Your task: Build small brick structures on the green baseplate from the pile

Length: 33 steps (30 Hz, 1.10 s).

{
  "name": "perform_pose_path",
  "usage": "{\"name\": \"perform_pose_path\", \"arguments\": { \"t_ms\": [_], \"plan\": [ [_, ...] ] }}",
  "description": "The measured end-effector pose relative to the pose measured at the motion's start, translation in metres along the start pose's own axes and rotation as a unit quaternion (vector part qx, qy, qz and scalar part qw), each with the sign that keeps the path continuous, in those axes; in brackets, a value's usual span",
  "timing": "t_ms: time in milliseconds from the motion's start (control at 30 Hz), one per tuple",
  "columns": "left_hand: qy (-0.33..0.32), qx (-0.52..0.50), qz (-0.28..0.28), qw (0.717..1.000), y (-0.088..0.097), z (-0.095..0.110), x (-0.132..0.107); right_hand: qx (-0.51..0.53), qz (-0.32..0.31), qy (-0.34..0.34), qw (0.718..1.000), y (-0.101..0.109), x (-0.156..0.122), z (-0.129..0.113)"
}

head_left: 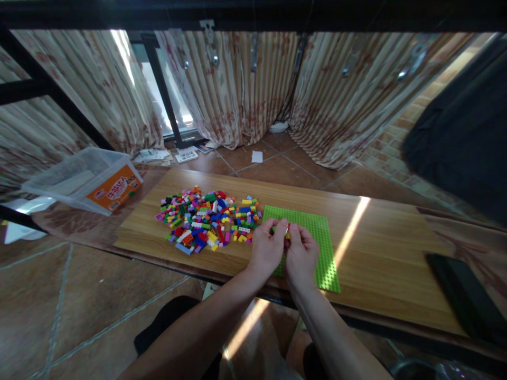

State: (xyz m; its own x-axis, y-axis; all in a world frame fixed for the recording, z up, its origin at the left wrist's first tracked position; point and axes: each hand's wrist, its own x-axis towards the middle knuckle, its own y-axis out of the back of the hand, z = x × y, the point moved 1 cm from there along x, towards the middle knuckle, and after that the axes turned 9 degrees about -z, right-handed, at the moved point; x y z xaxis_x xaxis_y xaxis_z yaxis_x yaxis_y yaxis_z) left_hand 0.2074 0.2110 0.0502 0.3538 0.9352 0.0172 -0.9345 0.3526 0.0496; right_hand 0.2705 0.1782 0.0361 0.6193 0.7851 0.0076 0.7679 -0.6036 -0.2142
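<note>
A green studded baseplate [317, 228] lies on a low wooden table [380, 253]. Both my hands meet just above the plate's near left part. My left hand [266, 248] and my right hand [301, 254] have their fingers pinched together around small bricks [287, 236], with a bit of red and yellow showing between the fingertips. A heap of small coloured bricks [208, 216] is spread on the table just left of the plate, close to my left hand.
A clear plastic box with an orange label [85, 179] stands at the table's far left. A dark flat object [463, 295] lies at the near right edge. Curtains [245, 84] hang behind; papers [186, 154] lie on the tiled floor.
</note>
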Motion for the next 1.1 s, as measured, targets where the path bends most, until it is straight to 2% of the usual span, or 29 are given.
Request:
{"name": "perform_pose_path", "arguments": {
  "t_ms": [233,433,833,1100],
  "plan": [
    [0.007,0.001,-0.009,1.0,0.0,-0.002,0.0,0.073,0.0,-0.029,0.997,-0.003,-0.001,-0.001],
    [0.057,-0.082,-0.04,0.994,-0.001,-0.003,0.003,0.11,-0.029,-0.052,0.992,-0.004,0.002,-0.006],
    [0.082,-0.161,-0.049,0.982,-0.003,0.002,0.002,0.116,-0.015,-0.06,0.991,-0.001,0.007,-0.009],
    [0.143,-0.276,-0.033,0.95,0.001,0.011,0.001,0.166,-0.044,-0.092,0.981,-0.002,0.007,-0.014]
  ]
}}
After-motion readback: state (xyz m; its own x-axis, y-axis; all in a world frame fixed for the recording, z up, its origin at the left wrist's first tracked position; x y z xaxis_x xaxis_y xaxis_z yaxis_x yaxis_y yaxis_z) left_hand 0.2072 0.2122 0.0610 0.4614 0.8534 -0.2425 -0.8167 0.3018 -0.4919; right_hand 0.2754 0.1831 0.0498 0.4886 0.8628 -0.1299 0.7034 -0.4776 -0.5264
